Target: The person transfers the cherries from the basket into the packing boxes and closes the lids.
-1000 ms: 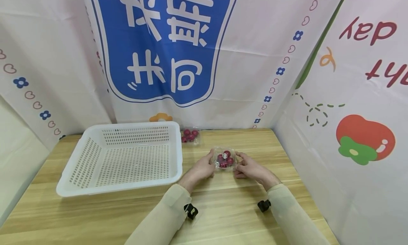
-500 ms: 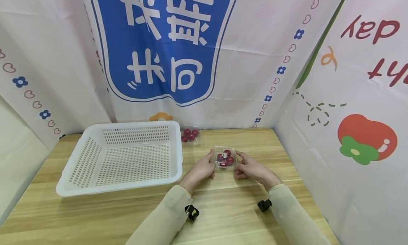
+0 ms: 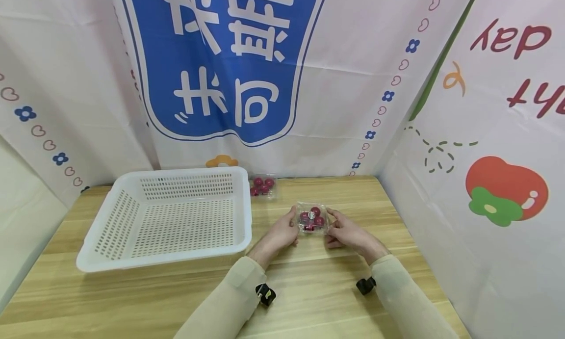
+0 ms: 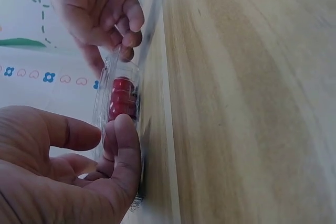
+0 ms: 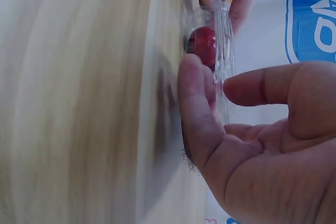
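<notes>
A small clear plastic clamshell box (image 3: 312, 218) holding several round dark-red fruits lies between both hands, right of the basket. My left hand (image 3: 283, 232) grips its left edge. At the opposite edge my right hand (image 3: 348, 234) pinches it. In the left wrist view the left thumb and fingers (image 4: 125, 145) close on the lid seam, and the red fruits (image 4: 122, 98) show through the side wall. The right wrist view has the right thumb (image 5: 252, 87) against the lid rim, the other fingers lower on the box.
A white perforated plastic basket (image 3: 183, 226) with nothing in it stands on the left of the wooden table (image 3: 318, 299). Behind its right corner lies a second clear box (image 3: 270, 194) of red fruits. Printed cloth (image 3: 335, 103) hangs at the back and right.
</notes>
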Motion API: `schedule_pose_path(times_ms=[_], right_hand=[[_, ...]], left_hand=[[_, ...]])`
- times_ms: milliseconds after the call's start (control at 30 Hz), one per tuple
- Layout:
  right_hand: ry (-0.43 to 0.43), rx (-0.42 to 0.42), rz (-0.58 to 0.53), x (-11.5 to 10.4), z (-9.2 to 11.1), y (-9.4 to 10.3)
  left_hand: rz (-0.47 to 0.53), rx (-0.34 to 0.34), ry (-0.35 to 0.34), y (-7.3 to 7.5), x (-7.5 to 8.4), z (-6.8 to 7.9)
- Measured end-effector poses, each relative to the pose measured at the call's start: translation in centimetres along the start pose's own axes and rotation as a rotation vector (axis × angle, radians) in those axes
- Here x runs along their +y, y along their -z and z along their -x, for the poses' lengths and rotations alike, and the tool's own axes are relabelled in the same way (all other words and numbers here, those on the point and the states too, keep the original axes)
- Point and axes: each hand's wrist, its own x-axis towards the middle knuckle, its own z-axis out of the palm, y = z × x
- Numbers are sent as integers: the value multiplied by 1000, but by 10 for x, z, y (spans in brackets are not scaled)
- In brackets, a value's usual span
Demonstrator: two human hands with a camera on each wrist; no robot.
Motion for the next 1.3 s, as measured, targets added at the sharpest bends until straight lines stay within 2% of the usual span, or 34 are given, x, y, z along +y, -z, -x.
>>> schedule_pose_path(times_ms=[433,667,867,1067,1133,1300], right_hand=[[-61,90,-182,-8,-3,-16],[-30,109,-163,-4,-6,-19],[3,28,-83,1,-7,-5],[-16,59,-54,-3,-13,17],[-16,77,-35,-4,-18,22],[-42,64,-6,-4,-29,30]], left_hand=[[51,35,28,-5,7,2],[56,50,5,-6,5,4],[50,34,-2,-4,1,4],[-28,5,19,-3,-1,8],[-47,-12,13,-3,-1,10],[-71,-58,-22,-2,0,13]])
